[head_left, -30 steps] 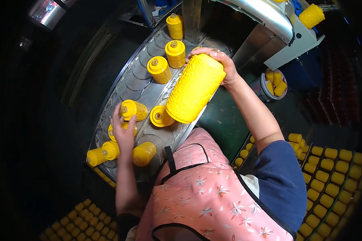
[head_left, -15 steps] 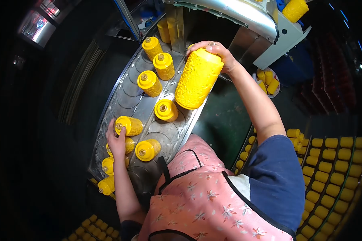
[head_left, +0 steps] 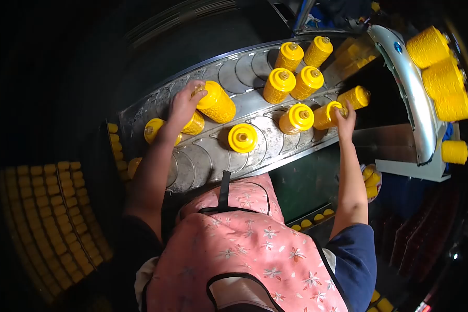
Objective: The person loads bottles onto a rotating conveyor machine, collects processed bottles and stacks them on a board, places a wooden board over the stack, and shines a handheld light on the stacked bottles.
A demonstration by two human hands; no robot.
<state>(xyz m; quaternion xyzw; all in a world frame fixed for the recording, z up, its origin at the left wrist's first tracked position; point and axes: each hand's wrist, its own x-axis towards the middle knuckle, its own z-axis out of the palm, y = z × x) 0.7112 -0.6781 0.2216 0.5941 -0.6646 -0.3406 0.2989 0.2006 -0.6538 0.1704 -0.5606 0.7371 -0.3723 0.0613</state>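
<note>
Dark green floor (head_left: 302, 182) shows by the near edge of a grey metal track (head_left: 190, 164). Over the left part of the track, the left hand (head_left: 184, 106) grips the top end of a yellow spool (head_left: 218, 104). That spool leans with its top toward the hand; it is hard to tell if its bottom touches the track. Near the track's right end, the right hand (head_left: 345, 120) has its thumb and fingers closed around the knob of a second yellow spool (head_left: 324, 117), which sits on the track. Both arms reach forward over the track's near edge, well apart. More yellow spools (head_left: 280, 87) stand on the track between and past the hands. Beyond its right end is a shiny silver machine (head_left: 415, 99), and rows of yellow spools (head_left: 48, 218) sit left of the track.
</note>
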